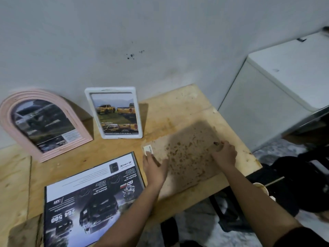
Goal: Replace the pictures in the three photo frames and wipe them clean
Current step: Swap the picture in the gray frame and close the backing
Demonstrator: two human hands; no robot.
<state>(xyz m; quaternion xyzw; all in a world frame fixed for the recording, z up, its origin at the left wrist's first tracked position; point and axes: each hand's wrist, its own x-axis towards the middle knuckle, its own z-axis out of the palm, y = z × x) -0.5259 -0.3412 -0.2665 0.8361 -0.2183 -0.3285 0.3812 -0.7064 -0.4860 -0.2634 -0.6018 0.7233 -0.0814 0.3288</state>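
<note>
Board (188,154) lies flat on the table (178,97), right of the car print (92,202); looks thin, stiff, light, so we'd lift by its edges. Our left hand (154,168) rests flat on it, right hand (225,155) curls at its right edge, grip unclear.
</note>
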